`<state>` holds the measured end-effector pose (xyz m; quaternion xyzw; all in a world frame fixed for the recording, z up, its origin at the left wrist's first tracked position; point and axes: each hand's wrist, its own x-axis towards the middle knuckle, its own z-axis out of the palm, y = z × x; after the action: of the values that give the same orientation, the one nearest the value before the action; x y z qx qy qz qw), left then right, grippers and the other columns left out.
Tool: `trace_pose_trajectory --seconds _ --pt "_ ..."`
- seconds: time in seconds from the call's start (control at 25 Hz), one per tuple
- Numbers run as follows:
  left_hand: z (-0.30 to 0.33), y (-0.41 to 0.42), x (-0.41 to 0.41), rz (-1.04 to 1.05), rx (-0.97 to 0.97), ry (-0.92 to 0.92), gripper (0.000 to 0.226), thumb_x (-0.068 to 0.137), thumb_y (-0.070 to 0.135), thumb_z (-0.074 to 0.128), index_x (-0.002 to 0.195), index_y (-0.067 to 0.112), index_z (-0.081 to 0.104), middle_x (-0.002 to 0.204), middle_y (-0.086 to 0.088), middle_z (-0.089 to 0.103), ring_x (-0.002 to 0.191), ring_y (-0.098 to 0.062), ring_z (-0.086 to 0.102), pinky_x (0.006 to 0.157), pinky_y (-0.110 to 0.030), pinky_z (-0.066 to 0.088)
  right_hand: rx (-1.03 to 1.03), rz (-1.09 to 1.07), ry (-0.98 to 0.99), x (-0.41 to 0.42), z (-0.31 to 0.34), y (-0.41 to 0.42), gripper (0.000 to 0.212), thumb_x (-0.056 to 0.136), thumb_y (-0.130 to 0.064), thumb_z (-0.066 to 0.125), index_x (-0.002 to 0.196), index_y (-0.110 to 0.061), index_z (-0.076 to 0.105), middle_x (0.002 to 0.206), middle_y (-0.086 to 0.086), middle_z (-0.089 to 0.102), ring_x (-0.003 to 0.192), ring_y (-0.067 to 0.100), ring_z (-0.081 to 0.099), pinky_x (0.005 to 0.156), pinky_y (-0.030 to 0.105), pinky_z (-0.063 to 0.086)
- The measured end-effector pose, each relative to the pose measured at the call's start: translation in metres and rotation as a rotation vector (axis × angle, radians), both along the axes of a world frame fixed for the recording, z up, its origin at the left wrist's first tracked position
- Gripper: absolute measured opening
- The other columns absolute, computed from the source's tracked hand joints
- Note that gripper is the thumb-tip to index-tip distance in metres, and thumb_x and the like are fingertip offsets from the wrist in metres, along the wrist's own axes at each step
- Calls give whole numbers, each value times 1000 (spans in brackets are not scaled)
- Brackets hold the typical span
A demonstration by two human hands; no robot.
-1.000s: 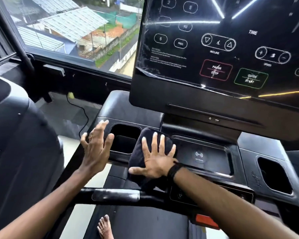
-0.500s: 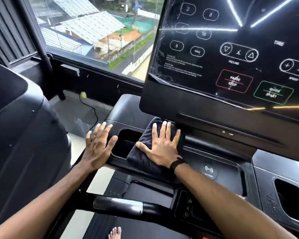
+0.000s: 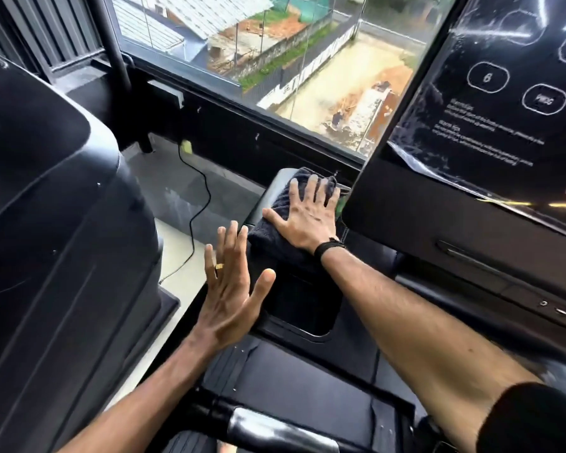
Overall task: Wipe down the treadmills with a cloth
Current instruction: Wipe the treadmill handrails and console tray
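A dark cloth lies on the far left corner of the black treadmill console, just behind the left cup holder. My right hand presses flat on the cloth with fingers spread. My left hand is open with straight fingers, over the console's left edge beside the cup holder; I cannot tell if it touches. The treadmill's glossy touch screen rises at the right.
A second black machine stands close at the left. A window and its dark sill run along the back, and a cable trails across the floor. The handlebar crosses the bottom.
My right hand has pushed the cloth forward and left, from the console's middle tray to its far left corner. My left hand stayed near the left edge. The view swung left.
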<state>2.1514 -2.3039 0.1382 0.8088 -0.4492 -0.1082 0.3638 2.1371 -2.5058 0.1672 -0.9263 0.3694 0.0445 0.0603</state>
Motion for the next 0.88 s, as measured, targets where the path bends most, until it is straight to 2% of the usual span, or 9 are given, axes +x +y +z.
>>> trace_pose_trajectory --seconds 0.08,0.16,0.24,0.32,0.44,0.6,0.72,0.8,0.88 --pt "0 1 0 13 -44 14 91 91 76 4 158 16 -12 165 3 -21 150 -12 -25 120 -40 -22 -98 140 40 4 -6 10 88 89 -77 27 158 -21 18 164 21 1 151 39 -7 118 60 -10" --pt "-4 2 -1 21 -79 23 89 93 74 5 159 15 -7 167 2 -15 152 -13 -21 121 -41 -19 -94 321 37 -6 -10 27 79 91 -70 26 156 -25 24 165 18 7 152 37 -4 119 59 -6" --pt "-3 2 0 12 -93 7 88 95 72 7 159 13 1 168 0 -7 153 -14 -16 121 -42 -17 -66 478 13 -32 -10 37 76 89 -64 22 156 -27 25 166 15 10 153 35 -1 121 57 -3" --pt "-2 2 -3 -29 -114 -53 85 96 69 10 158 11 11 168 0 1 154 -16 -9 122 -43 -14 -89 552 9 -70 -8 32 75 90 -56 30 158 -26 20 166 14 9 153 35 -1 122 54 -2" --pt "2 -3 -10 -100 -127 -89 83 97 67 12 157 10 17 167 0 7 155 -15 -4 123 -47 -11 -119 518 53 -121 1 22 81 85 -41 40 158 -15 19 164 22 11 152 40 3 122 56 3" --pt "16 -19 -27 -144 -141 -78 80 97 66 11 156 12 16 166 -3 13 154 -12 -1 122 -46 -14 -198 284 110 -135 10 38 80 84 -43 28 152 0 28 155 35 25 146 48 21 117 61 23" --pt "24 -28 -47 -186 -140 -87 81 96 67 7 156 14 15 165 -3 18 154 -10 1 122 -42 -17 -204 60 110 -150 19 46 82 80 -42 14 134 8 48 139 41 39 134 53 31 109 60 31" --pt "26 -30 -61 -190 -140 -55 84 94 71 4 155 15 20 163 -2 25 153 -7 6 121 -41 -17 -225 75 200 -165 18 48 90 78 -40 -2 132 5 54 134 40 44 130 55 29 110 63 23" --pt "29 -31 -78 -197 -154 -53 83 95 70 4 152 15 29 160 -1 32 152 -5 11 122 -41 -15 -191 68 300 -185 23 53 84 86 -43 2 140 -1 50 140 44 37 136 61 20 112 69 10"
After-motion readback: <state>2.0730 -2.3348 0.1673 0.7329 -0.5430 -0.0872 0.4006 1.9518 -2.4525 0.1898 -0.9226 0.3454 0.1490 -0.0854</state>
